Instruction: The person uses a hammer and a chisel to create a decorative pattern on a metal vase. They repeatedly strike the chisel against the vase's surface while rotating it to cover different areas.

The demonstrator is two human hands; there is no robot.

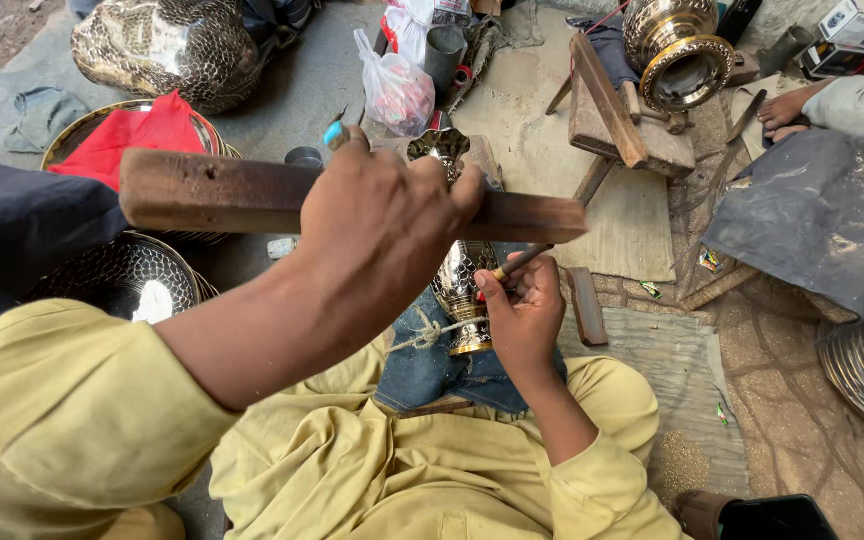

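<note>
- left hand (382, 225) is wrapped tight round a flat wooden bar (222, 193), fingers curled over the top edge, thumb on the near side, so that grip is fully closed on the wood; the bar runs level across the view, from the left out past the hand to the right
- there's a ring with a turquoise stone (334, 133) on one finger of that hand
- right hand (524, 312) sits lower, just beside a shiny embossed metal vase (460, 285); its grip is pinched shut on a thin chisel-like tool (524, 262), which angles up to the right and runs in behind the bar
- the vase sits upright in the person's lap on a scrap of blue denim (432, 368), with a bit of cord (422, 335) tied round the narrow part above its brass foot; its top is hidden behind the left hand
- yellow sleeves and trousers fill the bottom of the view
- around on the floor: hammered metal bowl (127, 280) on the left, red cloth (127, 135) on a round tray, plastic bag (397, 92) further back, a wooden block stand (617, 120) and a brass lamp base (682, 55) top right
- somebody else's bare foot (787, 108) is over by the right edge, well apart from the hands
</note>
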